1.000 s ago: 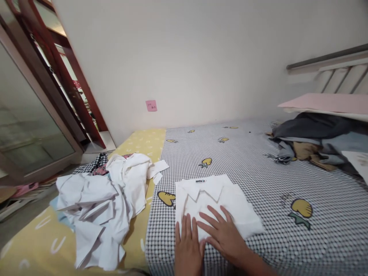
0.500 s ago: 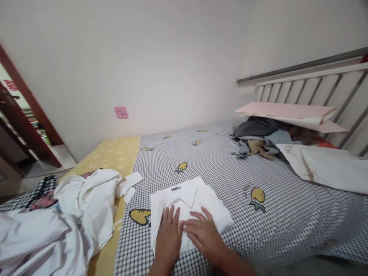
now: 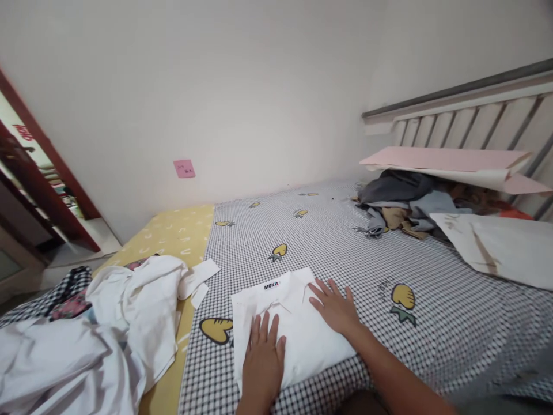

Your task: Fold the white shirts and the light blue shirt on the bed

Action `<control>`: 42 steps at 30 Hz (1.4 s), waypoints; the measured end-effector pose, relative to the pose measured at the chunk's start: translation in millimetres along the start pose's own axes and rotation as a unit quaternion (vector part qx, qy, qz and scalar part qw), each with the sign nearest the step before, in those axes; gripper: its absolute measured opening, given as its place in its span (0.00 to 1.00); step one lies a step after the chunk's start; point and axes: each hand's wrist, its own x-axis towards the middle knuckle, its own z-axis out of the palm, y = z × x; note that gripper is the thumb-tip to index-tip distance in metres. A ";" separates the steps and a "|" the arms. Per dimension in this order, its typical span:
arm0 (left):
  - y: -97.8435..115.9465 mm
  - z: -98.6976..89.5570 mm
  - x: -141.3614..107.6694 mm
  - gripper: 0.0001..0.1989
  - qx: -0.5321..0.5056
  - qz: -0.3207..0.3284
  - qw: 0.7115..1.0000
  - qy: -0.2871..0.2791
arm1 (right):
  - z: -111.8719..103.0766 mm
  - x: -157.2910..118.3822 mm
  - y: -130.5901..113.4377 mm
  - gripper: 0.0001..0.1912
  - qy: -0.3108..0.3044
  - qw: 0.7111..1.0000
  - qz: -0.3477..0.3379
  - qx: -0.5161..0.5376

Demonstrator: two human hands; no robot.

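A folded white shirt (image 3: 298, 340) lies flat on the checked bedsheet (image 3: 254, 242), its collar and a printed label toward the wall. On the shirt's left part rests my left hand (image 3: 263, 357), palm down with fingers spread. My right hand (image 3: 334, 308) presses flat on the upper right side of the shirt near the collar, fingers apart. Neither hand grips anything; both touch the cloth from above.
Crumpled white clothes (image 3: 133, 311) are heaped at the left over a yellow cloth (image 3: 173, 230). Back right, dark garments (image 3: 397, 187) lie under pink card (image 3: 449, 158), near a stained white sheet (image 3: 505, 248) and the slatted headboard (image 3: 470, 124).
My right hand has moved right and away from me, from the shirt's middle to its upper right side. The left hand stays on the shirt. The view has shifted slightly.
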 end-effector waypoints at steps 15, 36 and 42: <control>14.3 -3.8 -3.0 0.23 -0.018 -0.045 0.998 0.039 | 4.4 -43.8 -38.2 0.27 0.169 0.982 -0.079 0.038; 29.6 -31.2 -3.1 0.27 -0.128 -0.079 0.983 -0.109 | 21.7 -41.5 -27.7 0.34 0.022 0.999 -0.019 0.020; 20.4 -40.8 -14.6 0.13 -0.227 -0.123 0.965 0.043 | 22.7 -42.7 -36.7 0.32 0.036 0.999 -0.017 -0.018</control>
